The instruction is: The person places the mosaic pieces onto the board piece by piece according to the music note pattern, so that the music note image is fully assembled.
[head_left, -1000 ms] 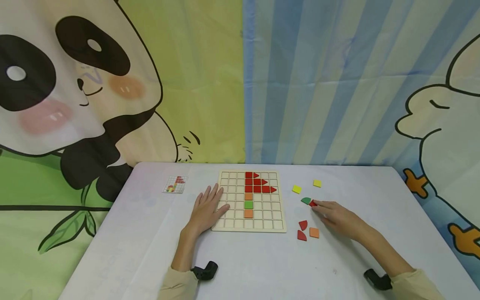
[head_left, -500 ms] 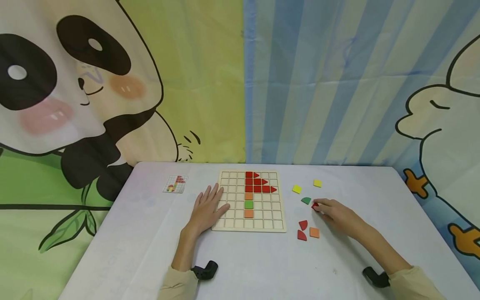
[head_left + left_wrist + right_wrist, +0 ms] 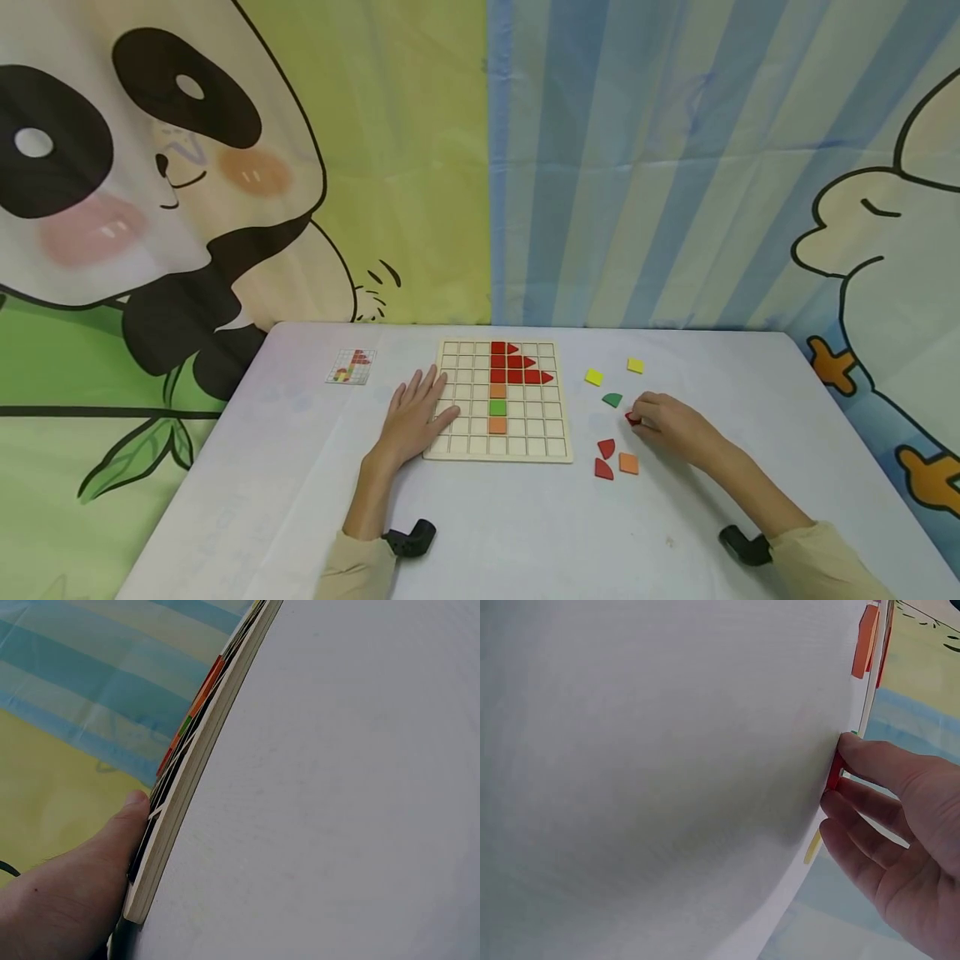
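My left hand (image 3: 409,421) lies with straight fingers over the left edge of a wooden grid board (image 3: 454,448). In the left wrist view its thumb rests along the edge of the board (image 3: 176,802). Red squares and pointed red tiles (image 3: 514,363) fill part of three rows at the board's top, above a column of orange and green tiles (image 3: 497,408). To the right of the board my right hand (image 3: 678,427) pinches a small red tile (image 3: 834,771) between thumb and fingertips, close over the table. The fingers hide most of that tile in the head view.
A small pattern card (image 3: 350,367) lies left of the board. Near the right hand are two yellow tiles (image 3: 594,377), a green rounded tile (image 3: 612,400), two red rounded tiles (image 3: 604,469) and an orange square (image 3: 628,463). A printed curtain (image 3: 600,167) hangs behind the table.
My right hand has drawn the red tile away from the green rounded tile, a little right and toward me, and its fingers have curled in more. The left hand stays put.
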The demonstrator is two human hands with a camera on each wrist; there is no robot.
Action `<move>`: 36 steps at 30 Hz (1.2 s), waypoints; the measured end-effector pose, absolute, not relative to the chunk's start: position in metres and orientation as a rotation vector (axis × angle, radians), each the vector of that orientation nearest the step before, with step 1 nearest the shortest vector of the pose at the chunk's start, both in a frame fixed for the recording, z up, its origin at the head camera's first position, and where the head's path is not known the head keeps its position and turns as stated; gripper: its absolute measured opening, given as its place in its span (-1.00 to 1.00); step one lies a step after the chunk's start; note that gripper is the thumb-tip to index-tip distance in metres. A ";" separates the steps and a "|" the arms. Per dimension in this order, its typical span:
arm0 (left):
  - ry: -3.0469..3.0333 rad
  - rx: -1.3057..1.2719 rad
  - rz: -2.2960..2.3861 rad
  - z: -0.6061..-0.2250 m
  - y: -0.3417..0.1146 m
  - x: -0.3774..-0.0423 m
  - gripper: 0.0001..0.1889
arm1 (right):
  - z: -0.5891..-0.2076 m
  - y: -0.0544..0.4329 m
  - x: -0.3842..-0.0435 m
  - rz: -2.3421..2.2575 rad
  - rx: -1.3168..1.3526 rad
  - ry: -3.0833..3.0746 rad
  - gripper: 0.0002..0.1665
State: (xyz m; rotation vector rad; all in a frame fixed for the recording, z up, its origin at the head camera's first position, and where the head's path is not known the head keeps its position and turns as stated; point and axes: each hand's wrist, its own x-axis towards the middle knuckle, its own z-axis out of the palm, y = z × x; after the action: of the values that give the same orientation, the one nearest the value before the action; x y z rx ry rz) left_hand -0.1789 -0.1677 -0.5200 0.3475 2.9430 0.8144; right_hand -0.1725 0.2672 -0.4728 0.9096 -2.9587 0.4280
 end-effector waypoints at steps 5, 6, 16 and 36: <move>2.944 0.343 0.812 -0.520 -0.167 -0.179 -0.19 | -0.469 0.264 -0.170 0.442 0.874 -3.004 -0.84; 2.943 0.342 0.810 -0.520 -0.167 -0.179 -0.19 | -0.469 0.264 -0.170 0.447 0.863 -3.016 -0.84; 2.941 0.338 0.799 -0.519 -0.168 -0.179 -0.19 | -0.469 0.260 -0.172 0.422 0.757 -3.153 -0.61; 2.946 0.345 0.806 -0.519 -0.167 -0.179 -0.19 | -0.460 0.222 -0.165 0.638 1.030 -3.025 -0.75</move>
State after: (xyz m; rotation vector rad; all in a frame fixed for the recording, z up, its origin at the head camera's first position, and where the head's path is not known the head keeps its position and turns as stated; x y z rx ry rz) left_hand -0.1795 -0.1671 -0.5190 0.3454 2.9465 0.8061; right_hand -0.1646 0.2219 -0.4603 1.0300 -3.0246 0.6377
